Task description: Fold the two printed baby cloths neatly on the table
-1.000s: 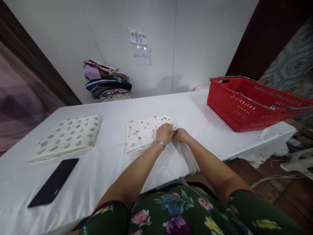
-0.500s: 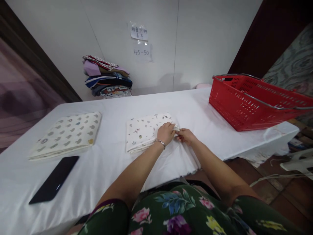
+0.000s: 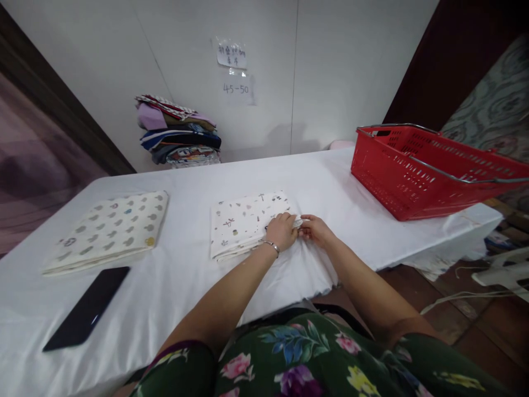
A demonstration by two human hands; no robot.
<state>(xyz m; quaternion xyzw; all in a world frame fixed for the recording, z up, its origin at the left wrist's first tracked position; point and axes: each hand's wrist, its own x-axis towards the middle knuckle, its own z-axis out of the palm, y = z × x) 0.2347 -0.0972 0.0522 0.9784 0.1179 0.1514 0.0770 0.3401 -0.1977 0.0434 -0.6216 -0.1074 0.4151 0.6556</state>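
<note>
A folded white cloth with small printed motifs (image 3: 243,218) lies at the middle of the table. My left hand (image 3: 281,231), with a bracelet at the wrist, is closed on the right end of this cloth. Beside it, my right hand (image 3: 316,230) pinches the cloth's right edge, and a small whitish piece shows between the two hands. Another folded white cloth with grey prints (image 3: 111,226) rests at the left, touched by neither hand.
A black phone-like slab (image 3: 86,309) lies at the front left of the white-covered table (image 3: 177,286). The red basket (image 3: 413,182) stands at the right. Against the wall is a stack of folded fabrics (image 3: 179,132), left of two paper signs (image 3: 237,89).
My left hand has shifted slightly down on the cloth, and its fingers are drawn in more. The whitish piece between my hands shows more clearly. The view has moved a little.
</note>
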